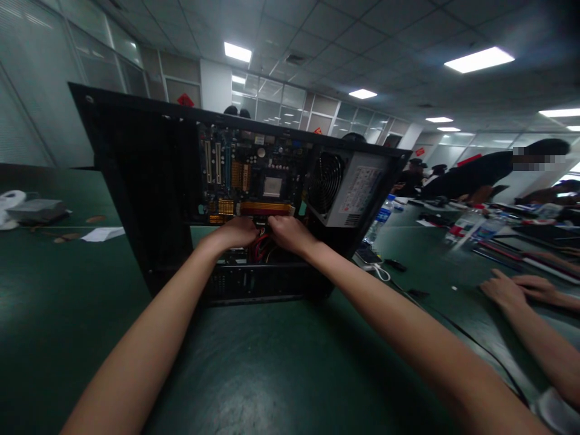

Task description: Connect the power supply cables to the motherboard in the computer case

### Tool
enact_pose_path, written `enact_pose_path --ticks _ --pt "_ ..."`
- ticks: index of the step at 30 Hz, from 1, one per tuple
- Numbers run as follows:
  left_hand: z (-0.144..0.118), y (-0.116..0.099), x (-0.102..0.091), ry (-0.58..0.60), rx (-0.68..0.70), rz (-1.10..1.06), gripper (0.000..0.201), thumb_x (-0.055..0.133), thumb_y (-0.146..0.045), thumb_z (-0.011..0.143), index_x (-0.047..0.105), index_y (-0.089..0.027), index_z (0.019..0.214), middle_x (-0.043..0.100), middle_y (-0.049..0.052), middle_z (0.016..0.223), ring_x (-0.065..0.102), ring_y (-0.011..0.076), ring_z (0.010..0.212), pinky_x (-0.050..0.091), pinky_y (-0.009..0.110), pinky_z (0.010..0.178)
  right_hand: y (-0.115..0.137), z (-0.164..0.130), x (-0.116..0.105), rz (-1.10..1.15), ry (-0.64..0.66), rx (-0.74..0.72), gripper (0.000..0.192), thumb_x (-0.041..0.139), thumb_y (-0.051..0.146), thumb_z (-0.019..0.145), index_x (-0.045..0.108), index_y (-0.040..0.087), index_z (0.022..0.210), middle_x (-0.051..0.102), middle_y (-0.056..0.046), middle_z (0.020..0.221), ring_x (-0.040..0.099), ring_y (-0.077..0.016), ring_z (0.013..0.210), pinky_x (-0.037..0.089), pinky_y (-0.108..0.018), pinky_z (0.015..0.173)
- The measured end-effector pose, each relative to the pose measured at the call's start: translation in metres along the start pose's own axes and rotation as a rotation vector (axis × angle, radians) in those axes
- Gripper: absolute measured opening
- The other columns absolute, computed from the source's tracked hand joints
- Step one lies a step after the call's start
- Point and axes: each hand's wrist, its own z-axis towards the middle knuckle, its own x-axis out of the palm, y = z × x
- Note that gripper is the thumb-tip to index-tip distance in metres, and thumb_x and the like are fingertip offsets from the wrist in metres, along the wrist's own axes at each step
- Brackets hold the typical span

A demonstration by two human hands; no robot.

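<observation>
An open black computer case (136, 181) lies on the dark green table (254, 374), its inside facing me. A blue motherboard (254, 175) with yellow and orange slots fills its middle. A grey power supply (348, 190) with a round fan sits at its right. My left hand (238, 232) and my right hand (290, 232) reach in side by side below the motherboard's lower edge. Both are curled around a bundle of red and black cables (261, 248). The fingertips are hidden, so the exact grip is unclear.
Another person's hands (521, 290) rest on the table at the right. A water bottle (380, 220), a white cable (378, 272) and small black parts lie right of the case. Paper (102, 234) and a tape roll (11, 202) lie far left. More people sit in the background.
</observation>
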Motion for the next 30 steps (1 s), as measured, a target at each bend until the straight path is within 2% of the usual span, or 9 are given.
enact_pose_path --ticks 4,7,10,16,18,22,26,30 --pt "0.006 0.005 0.003 -0.041 -0.027 0.033 0.045 0.043 -0.044 0.096 0.076 -0.014 0.097 0.077 0.013 0.091 0.07 0.0235 0.082 0.045 0.028 0.067 0.0 0.002 0.001 0.009 -0.017 0.002 0.027 0.039 0.015 0.101 0.059 0.011 0.118 0.069 -0.017 0.114 0.068 -0.0297 0.104 0.051 -0.036 0.083" --pt "0.009 0.007 0.003 -0.105 -0.051 0.085 0.048 0.039 -0.043 0.099 0.076 -0.013 0.107 0.076 0.017 0.108 0.07 0.0266 0.099 0.047 0.028 0.076 -0.001 0.002 0.002 0.034 -0.019 0.01 0.025 0.041 0.016 0.1 0.059 0.011 0.118 0.069 -0.017 0.116 0.068 -0.0287 0.105 0.05 -0.035 0.083" --pt "0.008 0.004 0.002 -0.131 -0.049 0.123 0.045 0.041 -0.041 0.099 0.074 -0.015 0.114 0.073 0.016 0.12 0.067 0.0274 0.111 0.047 0.029 0.085 -0.004 0.002 0.005 0.103 -0.046 0.021 0.022 0.049 0.017 0.098 0.059 0.011 0.117 0.068 -0.016 0.12 0.065 -0.0267 0.111 0.048 -0.032 0.086" --pt "0.001 -0.006 0.004 -0.163 -0.105 0.166 0.045 0.041 -0.044 0.099 0.073 -0.018 0.116 0.072 0.017 0.122 0.067 0.029 0.113 0.05 0.031 0.086 -0.01 -0.006 0.011 0.258 -0.124 0.03 0.026 0.054 0.011 0.092 0.062 0.01 0.117 0.07 -0.013 0.117 0.065 -0.0228 0.111 0.046 -0.027 0.087" --pt "0.0 -0.008 0.005 -0.174 -0.12 0.176 0.045 0.04 -0.043 0.099 0.072 -0.017 0.116 0.072 0.018 0.122 0.067 0.03 0.113 0.05 0.032 0.086 -0.011 -0.009 0.011 0.299 -0.141 0.077 0.027 0.055 0.013 0.093 0.063 0.01 0.119 0.071 -0.011 0.115 0.067 -0.0222 0.109 0.047 -0.026 0.086" --pt "0.0 -0.009 0.007 -0.17 -0.122 0.183 0.046 0.038 -0.043 0.1 0.072 -0.017 0.116 0.072 0.017 0.12 0.068 0.0312 0.112 0.051 0.034 0.087 -0.01 -0.009 0.009 0.307 -0.126 0.208 0.026 0.051 0.022 0.099 0.069 0.012 0.115 0.074 -0.012 0.109 0.07 -0.0234 0.102 0.05 -0.028 0.083" --pt "0.0 -0.011 0.006 -0.168 -0.126 0.19 0.049 0.035 -0.042 0.1 0.073 -0.016 0.115 0.072 0.02 0.119 0.069 0.0335 0.109 0.052 0.038 0.087 -0.011 -0.004 0.012 0.315 -0.14 0.222 0.028 0.05 0.022 0.099 0.074 0.013 0.11 0.075 -0.012 0.107 0.071 -0.0237 0.103 0.051 -0.028 0.086" --pt "0.001 -0.012 0.008 -0.172 -0.124 0.2 0.048 0.034 -0.04 0.1 0.073 -0.015 0.115 0.072 0.021 0.119 0.069 0.0314 0.108 0.052 0.035 0.087 -0.012 -0.001 0.014 0.318 -0.139 0.237 0.028 0.051 0.023 0.098 0.075 0.013 0.108 0.075 -0.013 0.105 0.071 -0.0251 0.101 0.052 -0.029 0.084"
